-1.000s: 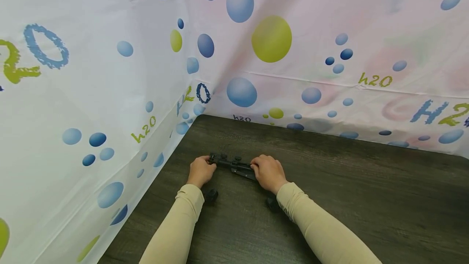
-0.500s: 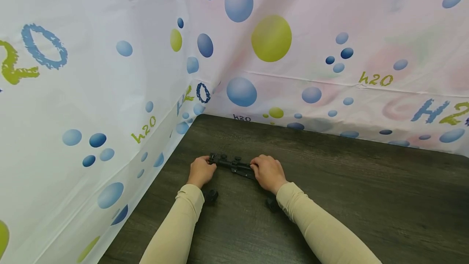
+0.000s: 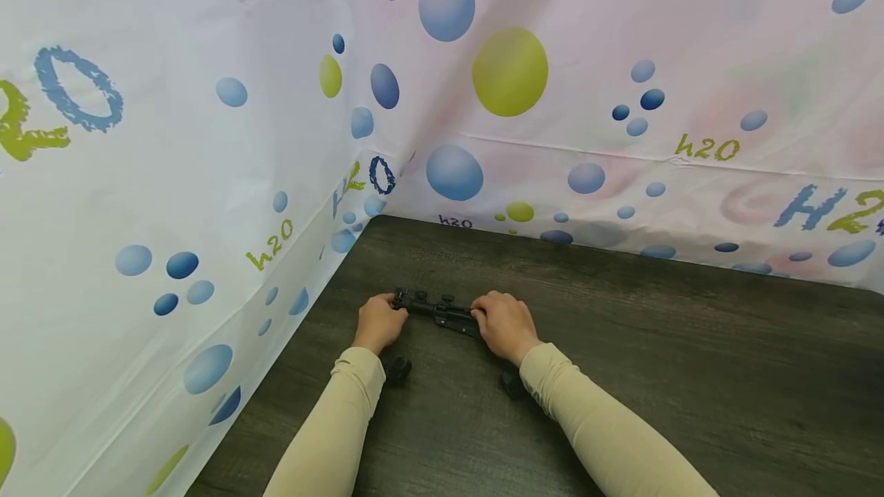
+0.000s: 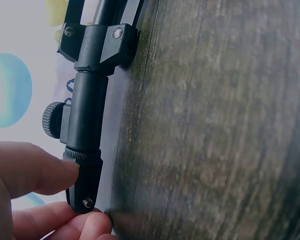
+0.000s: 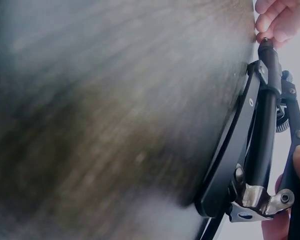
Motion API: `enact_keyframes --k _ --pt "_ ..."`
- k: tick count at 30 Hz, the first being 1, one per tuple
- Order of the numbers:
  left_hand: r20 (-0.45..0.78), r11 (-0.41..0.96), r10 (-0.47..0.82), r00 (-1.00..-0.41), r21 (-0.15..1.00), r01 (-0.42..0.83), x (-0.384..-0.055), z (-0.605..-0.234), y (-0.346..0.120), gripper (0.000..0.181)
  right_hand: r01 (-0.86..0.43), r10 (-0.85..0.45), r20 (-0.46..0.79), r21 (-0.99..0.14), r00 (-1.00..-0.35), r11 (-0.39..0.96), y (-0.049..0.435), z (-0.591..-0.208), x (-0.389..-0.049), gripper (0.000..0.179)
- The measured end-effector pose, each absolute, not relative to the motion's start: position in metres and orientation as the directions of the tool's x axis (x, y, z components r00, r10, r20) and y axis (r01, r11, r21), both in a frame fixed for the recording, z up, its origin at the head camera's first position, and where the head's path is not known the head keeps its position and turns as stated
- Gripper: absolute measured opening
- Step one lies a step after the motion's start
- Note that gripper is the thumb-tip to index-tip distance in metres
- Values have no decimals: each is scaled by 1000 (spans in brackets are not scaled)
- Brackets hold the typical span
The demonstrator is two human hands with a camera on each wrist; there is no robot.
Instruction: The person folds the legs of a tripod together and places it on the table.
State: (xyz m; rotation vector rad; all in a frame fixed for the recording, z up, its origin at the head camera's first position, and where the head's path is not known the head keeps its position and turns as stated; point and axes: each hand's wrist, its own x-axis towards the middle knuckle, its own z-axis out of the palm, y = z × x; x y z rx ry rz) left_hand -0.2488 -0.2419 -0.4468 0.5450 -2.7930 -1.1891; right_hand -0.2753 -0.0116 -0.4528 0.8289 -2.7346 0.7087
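A small black tripod stand [image 3: 424, 307] lies across the dark table, its legs folded along the tube. My left hand [image 3: 380, 323] pinches its left end; in the left wrist view the thumb [image 4: 55, 170] presses beside a ribbed collar, fingers below the tip. A round knurled knob [image 4: 53, 120] sticks out from the tube [image 4: 87, 107]. With my right hand [image 3: 507, 326] I grip the other end. In the right wrist view, thumb and fingers hold one leg [image 5: 295, 165] near a shiny metal bracket [image 5: 257, 197]; another leg [image 5: 230, 145] lies alongside the tube.
The wood-grain table [image 3: 656, 374] meets a white wall sheet [image 3: 228, 159] at the left, printed with blue and green dots and lettering. The sheet continues behind the table. Dark objects [image 3: 397, 369] show beside both wrists.
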Motion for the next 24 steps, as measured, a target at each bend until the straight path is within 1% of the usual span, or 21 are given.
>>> enact_keyframes --k 14,24 --pt "-95 635 -348 -933 708 -309 -251 -446 -241 47 -545 -453 306 -389 -837 743 -9 -448 -273 10" --pt "-91 644 -346 -934 701 -307 -247 -448 -239 51 -504 -446 235 -430 -864 749 -10 -447 -273 10"
